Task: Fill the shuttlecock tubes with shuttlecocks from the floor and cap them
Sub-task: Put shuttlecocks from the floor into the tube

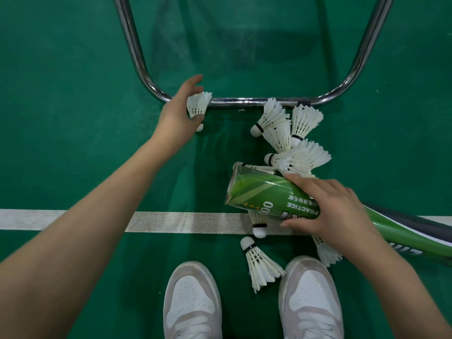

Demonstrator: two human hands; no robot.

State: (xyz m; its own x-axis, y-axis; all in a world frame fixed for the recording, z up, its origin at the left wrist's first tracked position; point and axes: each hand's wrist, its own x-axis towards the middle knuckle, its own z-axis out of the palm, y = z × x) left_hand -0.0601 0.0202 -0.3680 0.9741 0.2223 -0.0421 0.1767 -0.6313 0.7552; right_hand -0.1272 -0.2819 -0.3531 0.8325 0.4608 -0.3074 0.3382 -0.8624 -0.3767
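1. Shoes [193, 302]: one pair, white and grey, nearest the camera, on the green floor [61, 118].
2. Loose shuttlecock [259, 263]: between the shoes, cork pointing away from them, feathers toward the right shoe.
3. White line [171, 221]: runs across the floor beyond the shoes.
4. Right hand [335, 216]: grip closed around the green tube [264, 196], held tilted, open mouth facing left. A second tube [415, 236] lies under the wrist.
5. Pile of shuttlecocks [291, 140]: several, overlapping, on the floor just beyond the tube.
6. Left hand [181, 108]: grip closed on a single shuttlecock [198, 104], cork toward the camera, feathers touching the metal bar [244, 102].
7. Handling note (judgement): carry this shuttlecock to the tube mouth, turn it cork first, keep the tube steady, slide gently so the feathers nest without bending.
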